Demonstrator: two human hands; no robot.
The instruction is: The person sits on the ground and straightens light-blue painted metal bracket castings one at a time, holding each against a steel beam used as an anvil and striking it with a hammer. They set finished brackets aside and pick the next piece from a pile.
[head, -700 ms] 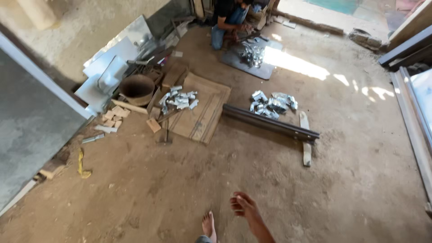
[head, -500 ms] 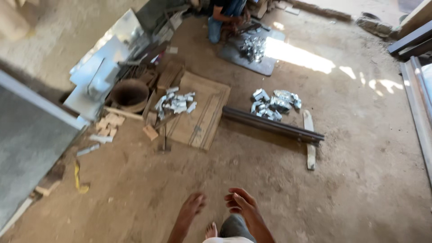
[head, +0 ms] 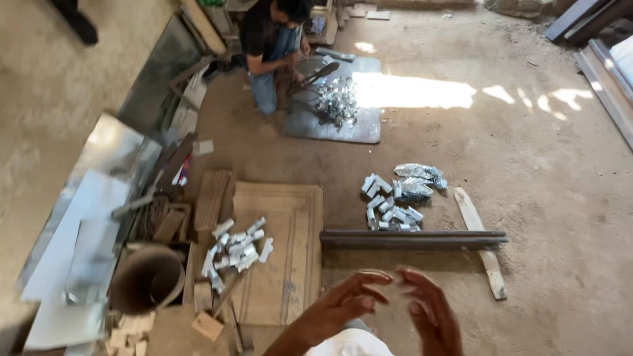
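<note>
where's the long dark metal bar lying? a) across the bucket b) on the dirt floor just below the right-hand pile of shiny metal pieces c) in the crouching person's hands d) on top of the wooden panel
b: the long dark metal bar lies flat on the dirt floor, right below the pile of shiny metal pieces, ahead of the empty left hand and right hand.

The dirt floor (head: 527, 165) bears a long metal bar (head: 414, 238) just beyond the left grip (head: 346, 304), a wooden panel (head: 280, 250) leftward, and metal-piece heaps (head: 395, 198).
</note>
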